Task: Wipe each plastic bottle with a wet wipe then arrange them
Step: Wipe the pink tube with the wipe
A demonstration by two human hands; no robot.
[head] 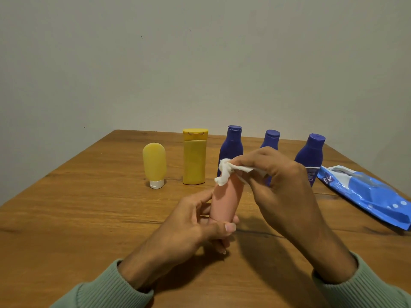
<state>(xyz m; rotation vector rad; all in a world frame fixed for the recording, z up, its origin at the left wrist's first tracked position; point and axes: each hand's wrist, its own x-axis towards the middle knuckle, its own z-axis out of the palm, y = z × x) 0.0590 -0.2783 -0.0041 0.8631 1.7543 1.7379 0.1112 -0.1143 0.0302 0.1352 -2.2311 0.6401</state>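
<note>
Pink bottle (224, 201) held over the surface (89, 207) near its middle, long axis near upright, top tipped toward the far edge. Left grip (195, 223) wraps the lower end, hiding it. Right grip (280, 181) arches over from the right, pinching a white wet wipe (226, 172) against the top.

- Six bottles in all, split by colour below.
- Three blue bottles (231, 145) (271, 138) (311, 152).
- Two yellow: one yellow tube (154, 162), one yellow bottle (194, 158).
- One pink bottle (225, 201).
- One wipe (224, 172).
- One pack (367, 194) of wipes.
- Two hands: left hand (195, 221), right hand (282, 185).
- Two sleeves (100, 290) (367, 290).
- One table (89, 207).
- One wall (200, 63).
</note>
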